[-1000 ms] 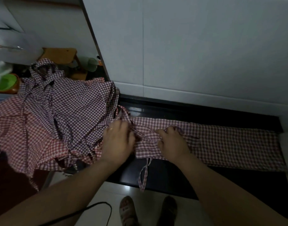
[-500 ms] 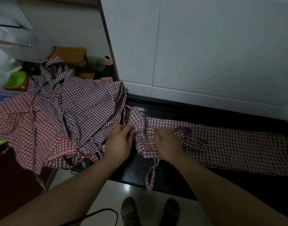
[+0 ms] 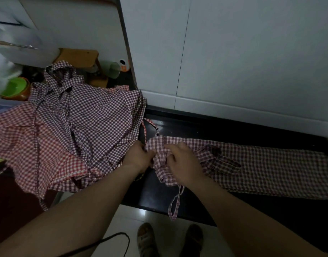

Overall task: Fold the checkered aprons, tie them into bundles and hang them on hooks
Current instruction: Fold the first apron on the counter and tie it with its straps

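A checkered apron (image 3: 271,167) lies folded into a long strip across the black counter (image 3: 233,130). My left hand (image 3: 138,157) grips the strip's bunched left end. My right hand (image 3: 183,165) has its fingers curled into the same bunched cloth just to the right. One apron strap (image 3: 175,203) hangs over the counter's front edge. Another strap (image 3: 146,127) loops up behind my hands. A heap of unfolded checkered aprons (image 3: 66,134) lies to the left, touching my left hand.
White wall panels (image 3: 233,52) rise behind the counter. At the back left stand a wooden stool (image 3: 79,56), a green cup (image 3: 113,69) and a green bowl (image 3: 13,87). My feet (image 3: 168,238) stand on the tiled floor below. A black cable (image 3: 111,238) crosses my left forearm.
Both hands have gathered the apron's left end into a tighter bunch and moved closer together. The view has shifted left, so the counter sits further right in frame.
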The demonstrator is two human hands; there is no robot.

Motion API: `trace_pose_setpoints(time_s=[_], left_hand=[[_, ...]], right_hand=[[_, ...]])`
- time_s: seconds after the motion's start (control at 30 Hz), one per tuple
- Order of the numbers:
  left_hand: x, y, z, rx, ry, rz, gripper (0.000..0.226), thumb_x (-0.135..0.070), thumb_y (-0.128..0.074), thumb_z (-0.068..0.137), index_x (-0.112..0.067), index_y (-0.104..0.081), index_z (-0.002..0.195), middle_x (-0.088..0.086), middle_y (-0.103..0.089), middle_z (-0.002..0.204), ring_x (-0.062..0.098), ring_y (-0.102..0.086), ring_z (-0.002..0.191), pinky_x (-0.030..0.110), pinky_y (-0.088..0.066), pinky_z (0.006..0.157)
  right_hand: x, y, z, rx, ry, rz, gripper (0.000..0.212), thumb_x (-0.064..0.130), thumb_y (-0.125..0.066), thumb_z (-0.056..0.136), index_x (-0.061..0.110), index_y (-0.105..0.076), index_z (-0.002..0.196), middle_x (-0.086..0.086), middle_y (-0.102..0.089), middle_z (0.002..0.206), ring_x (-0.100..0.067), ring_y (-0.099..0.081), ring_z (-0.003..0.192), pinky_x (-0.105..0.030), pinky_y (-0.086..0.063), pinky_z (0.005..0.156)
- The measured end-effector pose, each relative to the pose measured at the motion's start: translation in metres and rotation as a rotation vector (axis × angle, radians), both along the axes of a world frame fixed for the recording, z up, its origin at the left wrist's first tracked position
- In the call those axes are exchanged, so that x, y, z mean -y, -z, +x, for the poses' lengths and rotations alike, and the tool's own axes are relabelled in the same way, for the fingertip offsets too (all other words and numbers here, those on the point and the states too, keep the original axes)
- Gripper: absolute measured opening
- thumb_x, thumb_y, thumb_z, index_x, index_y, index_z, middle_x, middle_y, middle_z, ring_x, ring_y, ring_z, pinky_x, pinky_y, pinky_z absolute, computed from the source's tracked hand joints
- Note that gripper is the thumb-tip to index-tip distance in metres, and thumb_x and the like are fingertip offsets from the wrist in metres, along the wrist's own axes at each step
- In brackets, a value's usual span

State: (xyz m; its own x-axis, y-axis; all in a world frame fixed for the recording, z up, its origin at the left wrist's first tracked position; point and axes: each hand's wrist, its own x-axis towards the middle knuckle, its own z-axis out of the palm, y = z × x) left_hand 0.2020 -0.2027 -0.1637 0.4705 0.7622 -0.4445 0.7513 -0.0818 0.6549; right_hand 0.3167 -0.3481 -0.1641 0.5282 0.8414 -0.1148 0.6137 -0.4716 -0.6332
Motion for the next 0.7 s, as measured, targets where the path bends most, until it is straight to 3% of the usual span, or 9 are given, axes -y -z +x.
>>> trace_pose_setpoints(time_s=[0.1,0.27,0.37,0.47,0.53,0.6,0.7], left_hand=[[0.001,0.001,0.007,-0.036,-0.031,0.005,0.038,-0.036,-0.074,0.092,-0.005,-0.064,0.112,0.009,-0.071,0.102,0.027,-0.067,0.092,0.026,-0.047,0.08],[0.015,-0.005,0.009,-0.001,-0.094,-0.012,0.071,-0.058,-0.074,0.074,-0.01,-0.051,0.12,0.014,-0.069,0.118,0.034,-0.069,0.105,0.047,-0.057,0.097],[0.023,-0.015,-0.003,-0.174,0.014,0.201,0.07,-0.066,-0.071,0.076,-0.014,-0.057,0.12,0.014,-0.055,0.128,0.037,-0.058,0.117,0.05,-0.052,0.101],[0.032,-0.027,-0.006,-0.301,0.156,0.501,0.049,-0.058,-0.066,0.088,-0.017,-0.058,0.114,0.014,-0.055,0.123,0.038,-0.055,0.117,0.048,-0.049,0.095],[0.04,-0.036,0.001,-0.198,0.202,0.492,0.029,-0.046,-0.061,0.093,-0.02,-0.053,0.103,0.01,-0.064,0.108,0.035,-0.064,0.101,0.041,-0.049,0.078],[0.052,-0.048,0.013,-0.109,0.243,0.481,0.021,-0.036,-0.061,0.092,-0.023,-0.045,0.095,0.006,-0.064,0.1,0.032,-0.065,0.091,0.038,-0.044,0.068],[0.073,-0.063,0.039,0.112,0.303,0.413,0.022,-0.03,-0.061,0.094,-0.027,-0.056,0.115,-0.001,-0.067,0.116,0.022,-0.067,0.104,0.034,-0.052,0.08]], right_hand=[[0.012,0.0,0.002,-0.025,0.044,-0.144,0.042,0.043,-0.048,0.105,0.034,-0.055,0.146,-0.004,-0.057,0.13,-0.022,-0.052,0.123,-0.036,-0.044,0.105],[0.006,-0.016,0.012,-0.425,0.189,-0.109,0.041,0.04,-0.036,0.111,0.024,-0.062,0.138,-0.001,-0.06,0.138,-0.018,-0.053,0.127,-0.029,-0.037,0.106],[0.012,-0.021,0.022,-0.687,0.292,-0.044,0.032,0.044,-0.039,0.11,0.031,-0.068,0.117,0.007,-0.069,0.116,-0.014,-0.062,0.109,-0.026,-0.046,0.092],[0.016,-0.018,0.027,-0.768,0.328,-0.034,0.039,0.051,-0.037,0.108,0.03,-0.068,0.119,0.004,-0.069,0.111,-0.016,-0.063,0.107,-0.025,-0.047,0.088],[0.016,-0.021,0.026,-0.782,0.33,-0.006,0.055,0.064,-0.035,0.105,0.026,-0.068,0.128,0.004,-0.069,0.114,-0.015,-0.064,0.108,-0.03,-0.048,0.098],[0.016,-0.03,0.023,-0.848,0.318,0.034,0.061,0.076,-0.035,0.098,0.034,-0.068,0.126,0.009,-0.07,0.116,-0.007,-0.064,0.105,-0.032,-0.048,0.102],[0.012,-0.043,0.023,-1.106,0.325,0.098,0.052,0.081,-0.05,0.088,0.044,-0.07,0.119,0.011,-0.072,0.126,-0.008,-0.068,0.115,-0.036,-0.051,0.104]])
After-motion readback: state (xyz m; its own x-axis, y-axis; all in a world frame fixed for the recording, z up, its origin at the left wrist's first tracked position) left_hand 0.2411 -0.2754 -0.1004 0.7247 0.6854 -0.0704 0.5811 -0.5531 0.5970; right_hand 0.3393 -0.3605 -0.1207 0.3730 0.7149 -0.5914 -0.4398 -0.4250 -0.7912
